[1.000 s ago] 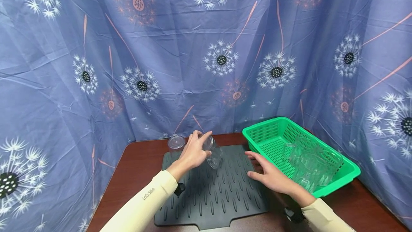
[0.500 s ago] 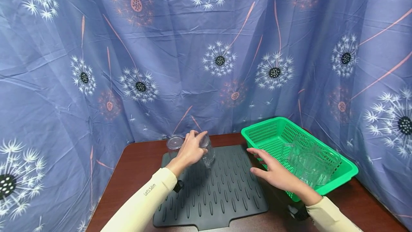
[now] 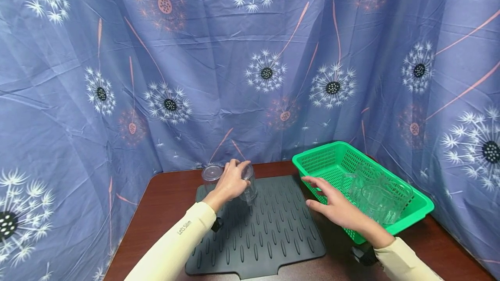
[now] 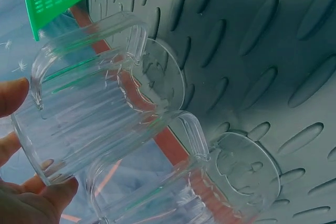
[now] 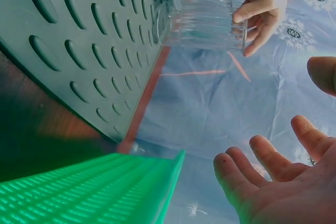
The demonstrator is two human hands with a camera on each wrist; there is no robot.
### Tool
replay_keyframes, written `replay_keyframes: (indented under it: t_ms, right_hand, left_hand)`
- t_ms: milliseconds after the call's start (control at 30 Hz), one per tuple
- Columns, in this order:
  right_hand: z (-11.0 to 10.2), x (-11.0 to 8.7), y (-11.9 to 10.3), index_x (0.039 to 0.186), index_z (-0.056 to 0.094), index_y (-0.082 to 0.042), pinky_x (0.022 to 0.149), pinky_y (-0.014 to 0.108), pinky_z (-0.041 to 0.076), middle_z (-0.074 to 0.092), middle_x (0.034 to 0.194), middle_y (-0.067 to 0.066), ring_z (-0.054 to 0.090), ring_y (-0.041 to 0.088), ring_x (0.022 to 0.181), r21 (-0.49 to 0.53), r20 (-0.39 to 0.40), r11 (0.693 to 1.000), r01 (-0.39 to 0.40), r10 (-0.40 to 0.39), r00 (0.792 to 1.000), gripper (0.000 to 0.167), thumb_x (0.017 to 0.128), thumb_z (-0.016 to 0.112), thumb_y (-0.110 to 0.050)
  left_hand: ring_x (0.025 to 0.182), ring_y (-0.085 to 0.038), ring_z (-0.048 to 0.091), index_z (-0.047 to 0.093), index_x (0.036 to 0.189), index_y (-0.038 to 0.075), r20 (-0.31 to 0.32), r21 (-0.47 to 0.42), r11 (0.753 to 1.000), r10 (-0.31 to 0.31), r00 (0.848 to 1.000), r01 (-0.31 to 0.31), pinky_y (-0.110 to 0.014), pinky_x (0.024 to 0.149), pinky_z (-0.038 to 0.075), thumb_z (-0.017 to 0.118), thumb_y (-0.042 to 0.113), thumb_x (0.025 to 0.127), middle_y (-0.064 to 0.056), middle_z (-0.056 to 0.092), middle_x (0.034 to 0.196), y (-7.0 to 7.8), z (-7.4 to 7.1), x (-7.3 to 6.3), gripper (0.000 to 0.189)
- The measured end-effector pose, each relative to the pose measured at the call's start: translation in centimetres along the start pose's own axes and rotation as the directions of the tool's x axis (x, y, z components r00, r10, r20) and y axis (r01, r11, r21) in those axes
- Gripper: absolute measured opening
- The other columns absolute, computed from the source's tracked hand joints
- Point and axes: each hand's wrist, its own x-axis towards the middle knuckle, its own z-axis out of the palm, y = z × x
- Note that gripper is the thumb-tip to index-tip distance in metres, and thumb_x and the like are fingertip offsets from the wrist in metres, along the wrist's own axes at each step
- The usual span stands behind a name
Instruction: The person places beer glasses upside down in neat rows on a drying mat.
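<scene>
A clear glass mug [image 3: 250, 185] stands upside down on the dark ridged mat [image 3: 269, 233]. My left hand [image 3: 231, 181] grips it around its base from above, thumb and fingers spread about the edge. In the left wrist view, the handle of the held mug [image 4: 89, 87] is at the top and its rim meets the mat. Beside it stands a second upturned glass mug [image 3: 212, 174], to the left in the head view and partly behind the hand. My right hand [image 3: 332, 203] hovers by the basket's near-left side, fingers spread, holding nothing.
A green plastic basket [image 3: 318, 161] sits at the right of the brown table [image 3: 156, 211], with several clear glass mugs [image 3: 375, 196] in its near end. Behind the table hangs a blue curtain [image 3: 218, 77] with a dandelion print.
The mug in my left hand has gone from tilted to upright, rim down, and moved slightly left toward the other mug. My right hand has drifted slightly right.
</scene>
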Motion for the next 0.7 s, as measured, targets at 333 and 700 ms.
replay_keyframes:
  t_ms: [333,700]
  right_hand:
    - [-1.7,-0.3,-0.2,0.152,0.037,-0.033,0.098,0.059,0.047,0.042,0.153,0.003,0.051,0.042,0.131,-0.002,-0.011,0.999,-0.037,0.037,0.999,0.059,0.100,0.063,-0.038]
    - [-4.7,-0.7,0.1,0.151,0.041,-0.031,0.096,0.055,0.046,0.044,0.152,-0.001,0.054,0.033,0.126,-0.147,-0.088,0.989,-0.008,-0.005,0.996,0.054,0.101,0.063,-0.030]
  left_hand:
    - [0.138,-0.033,0.037,0.046,0.152,0.029,0.050,-0.011,1.000,-0.007,0.999,0.007,-0.047,0.091,0.049,0.070,0.018,0.090,-0.011,0.038,0.151,0.1,0.2,0.3,0.067]
    - [0.141,-0.032,0.034,0.041,0.154,0.027,0.120,-0.019,1.000,0.012,0.993,-0.010,-0.044,0.083,0.046,0.063,0.019,0.096,-0.011,0.031,0.157,0.3,0.3,1.0,0.063]
